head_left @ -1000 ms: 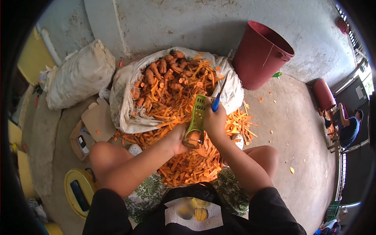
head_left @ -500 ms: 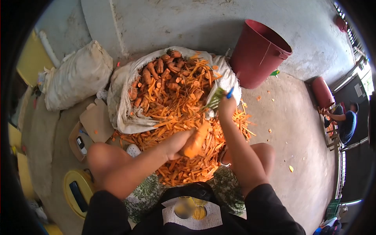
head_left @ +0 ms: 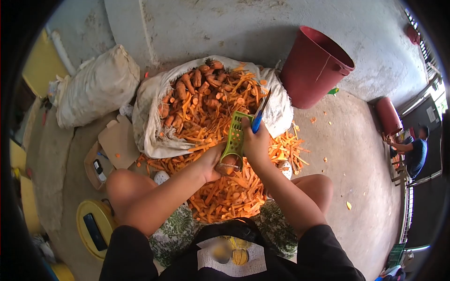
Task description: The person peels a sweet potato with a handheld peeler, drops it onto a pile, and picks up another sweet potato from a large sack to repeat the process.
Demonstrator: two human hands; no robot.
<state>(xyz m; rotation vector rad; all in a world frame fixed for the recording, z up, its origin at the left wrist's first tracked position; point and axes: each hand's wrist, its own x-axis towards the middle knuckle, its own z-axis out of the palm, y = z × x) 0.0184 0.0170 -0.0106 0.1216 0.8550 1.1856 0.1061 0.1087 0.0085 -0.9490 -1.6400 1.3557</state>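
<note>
My left hand point(head_left: 211, 164) is closed around a carrot point(head_left: 228, 170), held low in front of me. A green peeler point(head_left: 236, 133) with a perforated handle is gripped in my right hand point(head_left: 256, 143), its blade end resting over the carrot. The same hand also holds a knife with a blue handle point(head_left: 257, 122), its blade pointing up and away. Beneath both hands spreads a heap of orange carrot peelings point(head_left: 229, 201). Just beyond, an open white sack point(head_left: 143, 126) holds whole carrots point(head_left: 187, 80) mixed with peelings.
A tall red bin point(head_left: 304, 70) stands by the wall at the back right. To the left are a full white sack point(head_left: 96, 93), an open cardboard box point(head_left: 119, 145) and a yellow lid point(head_left: 89, 210) bearing a phone point(head_left: 95, 232). Another person point(head_left: 415, 152) sits far right.
My right hand has come nearer to me, bringing the peeler onto the carrot. The carrot, earlier tilted sideways, now points more toward the peeler. The view has shifted slightly.
</note>
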